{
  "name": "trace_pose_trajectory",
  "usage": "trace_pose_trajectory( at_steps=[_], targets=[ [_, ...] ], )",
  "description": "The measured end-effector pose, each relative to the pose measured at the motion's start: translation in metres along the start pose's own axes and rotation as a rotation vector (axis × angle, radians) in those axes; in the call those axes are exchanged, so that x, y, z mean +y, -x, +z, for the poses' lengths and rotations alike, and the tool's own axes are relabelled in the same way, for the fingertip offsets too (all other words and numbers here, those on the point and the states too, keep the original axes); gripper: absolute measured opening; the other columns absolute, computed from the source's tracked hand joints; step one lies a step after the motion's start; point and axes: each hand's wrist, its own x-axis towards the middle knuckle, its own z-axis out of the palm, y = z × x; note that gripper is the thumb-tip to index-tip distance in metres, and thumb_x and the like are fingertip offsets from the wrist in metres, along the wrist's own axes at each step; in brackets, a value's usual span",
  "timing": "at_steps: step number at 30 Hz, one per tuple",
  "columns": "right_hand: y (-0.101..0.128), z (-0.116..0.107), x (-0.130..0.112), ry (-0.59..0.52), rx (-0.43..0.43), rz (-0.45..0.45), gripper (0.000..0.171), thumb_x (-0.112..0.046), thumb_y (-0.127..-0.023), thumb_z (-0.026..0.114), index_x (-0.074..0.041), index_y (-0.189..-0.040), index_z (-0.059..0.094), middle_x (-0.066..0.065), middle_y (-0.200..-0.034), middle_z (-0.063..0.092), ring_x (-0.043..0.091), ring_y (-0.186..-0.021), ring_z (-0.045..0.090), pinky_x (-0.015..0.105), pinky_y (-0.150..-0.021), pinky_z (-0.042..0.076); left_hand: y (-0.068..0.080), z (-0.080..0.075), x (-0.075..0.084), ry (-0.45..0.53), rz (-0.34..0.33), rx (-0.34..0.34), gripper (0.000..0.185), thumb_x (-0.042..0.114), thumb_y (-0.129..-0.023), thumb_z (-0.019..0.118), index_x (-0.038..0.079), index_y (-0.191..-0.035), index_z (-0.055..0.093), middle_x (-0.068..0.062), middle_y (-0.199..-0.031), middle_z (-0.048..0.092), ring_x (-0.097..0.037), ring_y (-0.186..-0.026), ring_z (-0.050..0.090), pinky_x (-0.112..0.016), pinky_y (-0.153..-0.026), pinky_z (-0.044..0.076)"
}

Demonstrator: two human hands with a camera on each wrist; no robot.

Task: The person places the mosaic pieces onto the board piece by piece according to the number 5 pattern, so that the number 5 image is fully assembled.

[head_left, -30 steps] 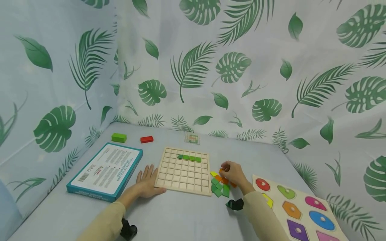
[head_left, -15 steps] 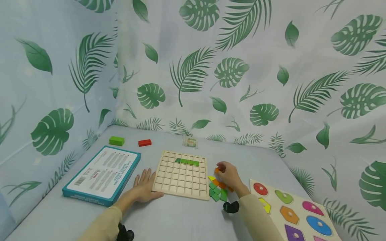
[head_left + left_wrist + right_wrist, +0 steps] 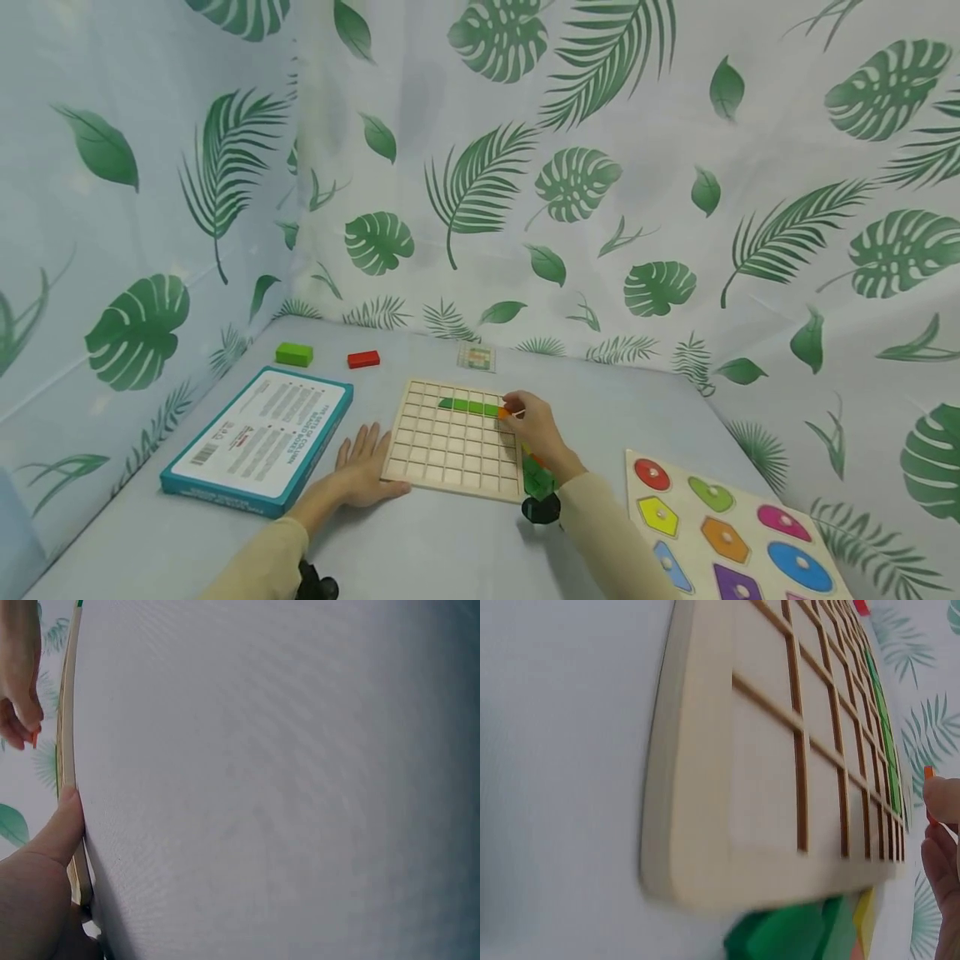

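On the grey table (image 3: 450,542), right hand (image 3: 534,429) pinches orange tile (image 3: 503,412); left hand (image 3: 358,468) flat.

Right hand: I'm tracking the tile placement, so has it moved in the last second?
Yes: the right hand went left from the loose tiles onto the grid board.

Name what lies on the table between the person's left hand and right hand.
In the head view, the wooden grid board lies between them: the left hand rests at its left edge, the right hand pinches an orange tile over its right side.

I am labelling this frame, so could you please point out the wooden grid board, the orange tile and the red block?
wooden grid board (image 3: 450,446): head view, bare cells.
orange tile (image 3: 503,412): head view, visible edge.
red block (image 3: 363,359): head view, top face.
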Motion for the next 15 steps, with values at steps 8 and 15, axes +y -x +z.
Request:
trace_pose_trajectory(
  at_steps=[8,15],
  targets=[
    [-0.011,0.020,-0.015,-0.019,-0.052,-0.047,0.029,0.003,-0.083,0.068,0.007,-0.110,0.061,0.014,-0.097,0.064,0.026,-0.090,0.061,0.032,-0.074,0.053,-0.002,0.004,0.000,-0.001,-0.001,-0.013,0.093,0.050,-0.085,0.063,-0.006,-0.147,0.020,-0.028,-0.153,0.004,-0.042,-0.140,-0.005,-0.056,-0.109,-0.006],
    [-0.022,0.037,-0.027,-0.046,-0.072,-0.068,0.028,0.005,-0.083,0.067,0.008,-0.110,0.060,0.016,-0.095,0.063,0.027,-0.088,0.061,0.029,-0.072,0.054,-0.001,0.001,0.000,0.015,-0.016,-0.009,0.094,0.049,-0.085,0.063,-0.006,-0.147,0.019,-0.028,-0.153,0.004,-0.041,-0.140,-0.005,-0.055,-0.110,-0.006]
  ],
)
